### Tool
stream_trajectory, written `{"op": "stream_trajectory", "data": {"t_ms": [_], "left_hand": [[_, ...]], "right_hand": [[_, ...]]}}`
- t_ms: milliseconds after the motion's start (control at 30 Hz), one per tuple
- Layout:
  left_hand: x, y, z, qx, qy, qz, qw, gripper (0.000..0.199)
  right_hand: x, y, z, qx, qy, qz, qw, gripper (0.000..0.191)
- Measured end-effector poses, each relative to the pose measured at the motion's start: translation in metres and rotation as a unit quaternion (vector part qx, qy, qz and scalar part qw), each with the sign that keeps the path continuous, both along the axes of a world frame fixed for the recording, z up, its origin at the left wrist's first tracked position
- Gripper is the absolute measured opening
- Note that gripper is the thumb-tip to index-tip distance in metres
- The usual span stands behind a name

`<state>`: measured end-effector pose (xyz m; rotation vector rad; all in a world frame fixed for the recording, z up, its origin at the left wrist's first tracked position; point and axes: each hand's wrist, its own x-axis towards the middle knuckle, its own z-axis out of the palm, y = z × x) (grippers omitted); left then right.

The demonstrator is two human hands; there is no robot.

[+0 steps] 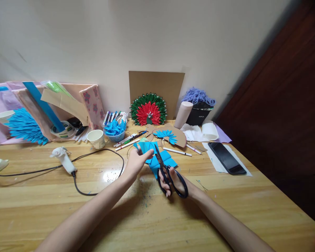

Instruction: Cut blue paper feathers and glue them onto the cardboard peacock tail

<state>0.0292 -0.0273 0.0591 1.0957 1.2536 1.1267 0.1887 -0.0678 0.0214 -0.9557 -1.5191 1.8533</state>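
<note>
A: Wooden table (225, 210), glossy planks, cream wall behind, dark brown panel to the right. Hands?

B: Left hand (135, 161) pinches the top edge of a blue paper (157, 158), fingers pressed together on it. Right hand (173, 182) is through the loops of black scissors (166, 172), blades a bit apart over the paper.

A: Paper look?

B: Bright blue, folded or creased, partly lifted just above the table's middle, the rest lying flat.

A: Around it?

B: White glue gun (63, 159) with black cord to the left, paper cup (97, 138), markers (126, 140), a blue bowl of blue paper bits (114, 129). Red-and-green paper fan piece (148, 110) leans on a cardboard sheet (157, 87). Black phone (227, 158) on white paper to the right, purple yarn (198, 95) in a dark tub.

A: Any text?

B: Small print on the tub and on a tape roll (64, 130), too tiny to read.
</note>
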Motion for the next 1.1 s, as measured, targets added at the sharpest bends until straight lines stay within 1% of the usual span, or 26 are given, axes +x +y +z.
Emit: {"op": "stream_trajectory", "data": {"t_ms": [100, 267, 400, 600, 767, 933, 1100], "left_hand": [[0.0, 0.001, -0.002, 0.002, -0.007, 0.001, 1.0, 0.03], [0.0, 0.003, -0.007, 0.016, -0.004, 0.001, 1.0, 0.028], [0.0, 0.004, -0.007, 0.016, -0.014, 0.001, 1.0, 0.028], [0.001, 0.002, -0.004, -0.001, -0.008, -0.006, 1.0, 0.032], [0.002, 0.001, -0.003, -0.015, -0.036, -0.022, 0.999, 0.031], [0.001, 0.002, -0.005, -0.021, -0.055, -0.011, 0.998, 0.03], [0.001, 0.003, -0.006, -0.025, -0.06, -0.013, 0.998, 0.029]], "right_hand": [[0.0, 0.001, -0.003, 0.01, 0.0, -0.007, 1.0, 0.071], [0.0, 0.002, -0.007, 0.036, -0.018, -0.037, 0.999, 0.065], [0.0, 0.002, -0.007, 0.035, -0.016, -0.034, 0.999, 0.066], [0.001, -0.002, -0.006, 0.028, 0.0, -0.024, 0.999, 0.07], [-0.003, 0.001, -0.009, 0.022, 0.006, -0.038, 0.999, 0.069], [-0.005, 0.004, -0.015, 0.019, -0.005, -0.064, 0.998, 0.066], [-0.004, 0.003, -0.013, 0.024, -0.008, -0.058, 0.998, 0.067]]}}
